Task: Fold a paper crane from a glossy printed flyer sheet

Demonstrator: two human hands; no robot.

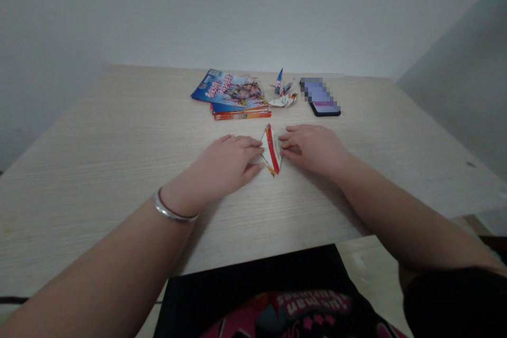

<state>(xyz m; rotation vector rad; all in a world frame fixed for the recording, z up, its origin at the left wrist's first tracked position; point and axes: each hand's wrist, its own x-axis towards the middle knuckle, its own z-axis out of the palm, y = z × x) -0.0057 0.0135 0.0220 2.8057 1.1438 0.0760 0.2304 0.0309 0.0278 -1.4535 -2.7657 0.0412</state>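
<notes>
A small diamond of folded paper [272, 150], white with red and orange stripes, lies on the table in front of me. My left hand [227, 163] has its fingertips on the diamond's left corner, with the thumb a little lower, near the lower left edge. On the opposite corner, the bent fingers of my right hand [315, 149] hold the paper. Its lower tip shows separate layers. Just beyond the diamond stands a folded paper crane [284, 96], with a blue pointed part and pale wings.
Printed leaflets [233, 92], blue and orange, lie stacked behind my left hand. A black-edged phone [321, 97] lies to the right of the crane. The pale wooden table [99, 132] meets a wall at its far edge. A silver bangle [172, 210] circles my left wrist.
</notes>
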